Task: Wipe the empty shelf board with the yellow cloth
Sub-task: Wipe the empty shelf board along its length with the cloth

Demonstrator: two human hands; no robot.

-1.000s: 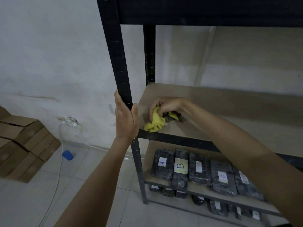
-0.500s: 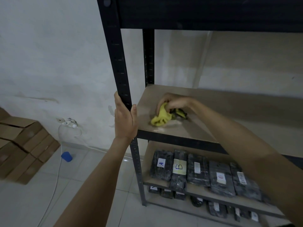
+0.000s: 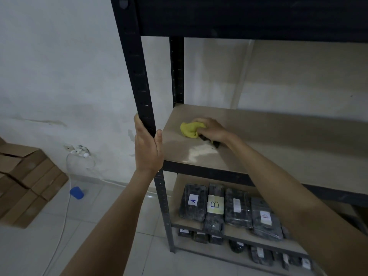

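Head view: right hand (image 3: 212, 129) presses the bunched yellow cloth (image 3: 190, 130) onto the shelf board (image 3: 278, 136) mid-wipe, left hand (image 3: 148, 148) gripping the upright post (image 3: 139, 76); the untouched stretch beyond the right hand likely comes next.

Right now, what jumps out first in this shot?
The yellow cloth, bunched in the right hand, sits on the left part of the empty shelf board. The left hand grips the black front post. Below, dark wrapped packs line the lower shelf, two labelled A and B.
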